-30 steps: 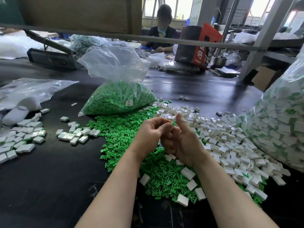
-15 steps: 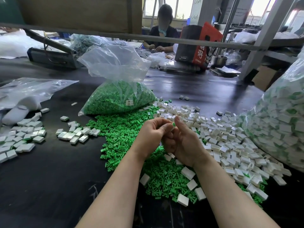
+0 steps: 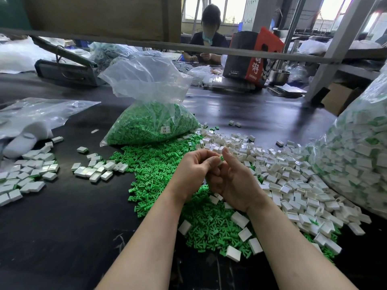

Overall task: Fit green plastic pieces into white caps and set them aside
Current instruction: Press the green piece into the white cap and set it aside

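My left hand (image 3: 193,171) and my right hand (image 3: 232,181) meet above a heap of loose green plastic pieces (image 3: 155,170). Between their fingertips they pinch one white cap with a green piece (image 3: 221,159) in it; most of it is hidden by the fingers. A pile of empty white caps (image 3: 282,174) spreads to the right of my hands. Fitted caps (image 3: 98,169) lie in a small group on the left, with more fitted caps (image 3: 25,181) at the far left.
An open clear bag of green pieces (image 3: 150,124) stands behind the heap. A large clear bag of fitted caps (image 3: 356,160) fills the right edge. Crumpled plastic (image 3: 31,116) lies at the left. A person (image 3: 209,36) works across the black table (image 3: 73,216).
My hands stay together over the green heap, with only small finger movements around the cap; the right thumb has shifted slightly.
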Available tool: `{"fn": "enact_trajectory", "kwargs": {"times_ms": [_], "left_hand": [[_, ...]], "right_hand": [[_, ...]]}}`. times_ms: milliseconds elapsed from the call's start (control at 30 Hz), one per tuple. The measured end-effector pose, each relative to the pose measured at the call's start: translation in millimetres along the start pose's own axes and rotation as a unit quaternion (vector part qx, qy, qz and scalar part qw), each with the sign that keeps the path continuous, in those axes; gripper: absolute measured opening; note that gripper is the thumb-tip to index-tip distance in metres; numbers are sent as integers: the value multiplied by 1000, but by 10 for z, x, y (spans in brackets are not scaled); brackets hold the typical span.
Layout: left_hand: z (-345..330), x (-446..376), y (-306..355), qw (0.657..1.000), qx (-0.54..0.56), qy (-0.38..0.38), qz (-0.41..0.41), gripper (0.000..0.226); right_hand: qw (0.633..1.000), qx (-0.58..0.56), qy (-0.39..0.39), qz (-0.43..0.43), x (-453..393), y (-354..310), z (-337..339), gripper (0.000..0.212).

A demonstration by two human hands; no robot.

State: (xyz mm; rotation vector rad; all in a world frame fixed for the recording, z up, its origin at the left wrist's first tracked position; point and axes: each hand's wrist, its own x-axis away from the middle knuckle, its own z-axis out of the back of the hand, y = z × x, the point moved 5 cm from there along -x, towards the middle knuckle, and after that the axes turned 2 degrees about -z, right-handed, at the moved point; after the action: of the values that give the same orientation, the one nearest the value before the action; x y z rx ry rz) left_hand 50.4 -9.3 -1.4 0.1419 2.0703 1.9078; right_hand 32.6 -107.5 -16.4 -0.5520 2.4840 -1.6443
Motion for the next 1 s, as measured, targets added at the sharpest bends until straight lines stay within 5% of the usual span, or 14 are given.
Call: {"fn": "enact_trajectory", "kwargs": {"times_ms": [833, 1000], "left_hand": [[9, 5, 21, 1000, 8, 3, -18, 12], [28, 15, 29, 999, 32, 11, -8, 17]], "right_hand": [[999, -9, -14, 31, -45, 32, 12, 40], [999, -4, -28, 23, -49, 28, -22, 58]]}}
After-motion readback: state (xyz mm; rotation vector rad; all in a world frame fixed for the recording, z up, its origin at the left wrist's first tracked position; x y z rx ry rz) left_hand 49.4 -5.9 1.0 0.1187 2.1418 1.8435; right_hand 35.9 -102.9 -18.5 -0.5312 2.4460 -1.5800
